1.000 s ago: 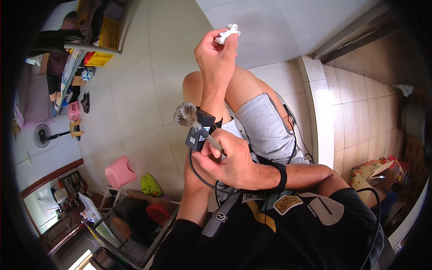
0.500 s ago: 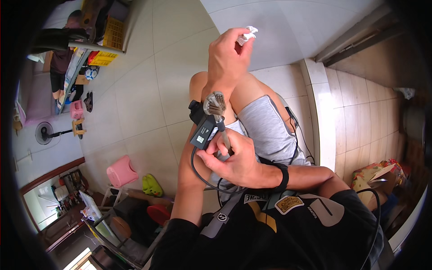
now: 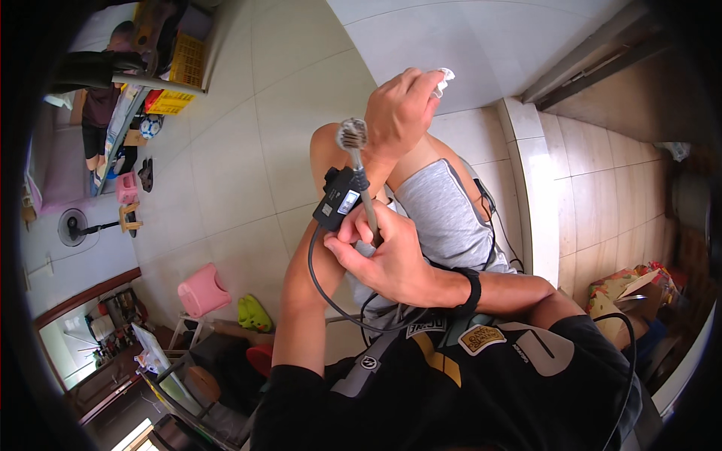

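Note:
My left hand (image 3: 402, 113) is raised over my knees, its fingers closed on a crumpled white tissue (image 3: 444, 83). Closer to my body, my right hand (image 3: 387, 255) grips the shaft of a slim metal tool (image 3: 359, 169). Its rounded, slotted grey head points up and away from me, apart from the tissue; the exact kind of tool is unclear. A black box-shaped device (image 3: 337, 199) with a cable sits at my left wrist, just beside the tool. A black band (image 3: 469, 293) circles my right wrist.
Below my hands are my legs in grey shorts (image 3: 447, 210). On the tiled floor (image 3: 226, 150) to the left stand a pink stool (image 3: 203, 289) and green shoes (image 3: 254, 312). A person (image 3: 98, 120) is at the far left, near yellow crates (image 3: 184, 60). A raised ledge (image 3: 530, 188) runs along the right.
My left hand has moved right and slightly nearer with the tissue. The tool's head has shifted farther away and a little left, while my right hand stays nearly in place.

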The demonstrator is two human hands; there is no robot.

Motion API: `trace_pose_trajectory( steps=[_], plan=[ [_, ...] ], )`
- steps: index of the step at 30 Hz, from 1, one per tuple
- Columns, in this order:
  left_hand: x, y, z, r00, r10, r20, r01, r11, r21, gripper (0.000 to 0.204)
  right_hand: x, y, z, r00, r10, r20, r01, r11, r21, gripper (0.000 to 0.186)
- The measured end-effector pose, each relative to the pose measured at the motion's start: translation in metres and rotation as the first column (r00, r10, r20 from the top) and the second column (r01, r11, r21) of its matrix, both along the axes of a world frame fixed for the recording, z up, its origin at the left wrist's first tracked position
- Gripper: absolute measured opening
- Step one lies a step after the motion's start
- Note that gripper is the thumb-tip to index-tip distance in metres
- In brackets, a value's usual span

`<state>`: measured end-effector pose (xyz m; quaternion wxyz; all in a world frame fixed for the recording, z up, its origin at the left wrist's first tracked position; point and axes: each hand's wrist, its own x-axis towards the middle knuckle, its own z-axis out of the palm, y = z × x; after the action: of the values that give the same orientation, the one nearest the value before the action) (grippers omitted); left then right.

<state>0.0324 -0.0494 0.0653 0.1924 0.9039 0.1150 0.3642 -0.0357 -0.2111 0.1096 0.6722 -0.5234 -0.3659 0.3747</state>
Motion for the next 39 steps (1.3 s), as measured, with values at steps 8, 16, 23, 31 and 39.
trace_pose_trajectory(
  steps=[8, 16, 23, 31, 39],
  plan=[
    [-0.003, 0.031, 0.015, 0.962, 0.139, 0.235, -0.089, 0.974, -0.208, 0.019, 0.041, -0.009, 0.002, 0.957, -0.029, -0.288, 0.038, 0.999, 0.025, 0.038],
    [-0.010, 0.040, 0.030, 0.940, 0.224, 0.256, -0.157, 0.953, -0.258, 0.019, 0.092, 0.002, -0.002, 0.949, -0.133, -0.286, 0.160, 0.985, 0.072, 0.028],
    [-0.006, 0.040, 0.031, 0.938, 0.236, 0.254, -0.156, 0.941, -0.299, 0.018, 0.126, 0.015, -0.025, 0.942, -0.252, -0.221, 0.246, 0.968, -0.056, 0.043],
    [0.010, 0.051, 0.066, 0.903, 0.217, 0.371, -0.247, 0.968, 0.034, 0.018, 0.167, 0.041, -0.015, 0.871, -0.464, 0.162, 0.483, 0.867, -0.117, 0.032],
    [0.032, 0.069, 0.083, 0.903, 0.192, 0.383, -0.263, 0.954, 0.142, 0.019, 0.166, 0.048, -0.031, 0.866, -0.492, 0.084, 0.498, 0.841, -0.211, 0.031]
  ],
)
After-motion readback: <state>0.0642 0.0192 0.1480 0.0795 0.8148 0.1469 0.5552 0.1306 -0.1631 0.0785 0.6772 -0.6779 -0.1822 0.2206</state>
